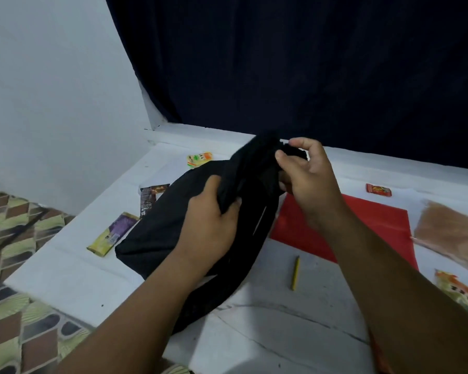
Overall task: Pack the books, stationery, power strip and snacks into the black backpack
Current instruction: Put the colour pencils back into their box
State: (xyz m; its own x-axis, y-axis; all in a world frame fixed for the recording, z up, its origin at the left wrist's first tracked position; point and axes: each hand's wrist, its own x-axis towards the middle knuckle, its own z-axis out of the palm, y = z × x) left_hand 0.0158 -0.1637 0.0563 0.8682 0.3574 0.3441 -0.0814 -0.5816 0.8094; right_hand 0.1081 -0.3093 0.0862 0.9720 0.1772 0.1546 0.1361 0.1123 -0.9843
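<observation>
Backpack (157,233) top gripped, both hands (257,195).

White tabletop (281,333) right across the middle, with faint grey veins through the near part and a few small dark specks near the left edge. On the far side, butted up against a white ledge (200,132). Above that ledge, a dark navy curtain (308,63), hanging in soft folds and filling the far right. Over on the far left, plain white wall (52,90), meeting the curtain along a slanted edge. Down at the left, below the table's edge, patterned floor covering (11,265) in brown, pale green and dark diamonds. Across it, a thin dark line (14,236) lying slantwise, possibly a cord, too blurred to call.
</observation>
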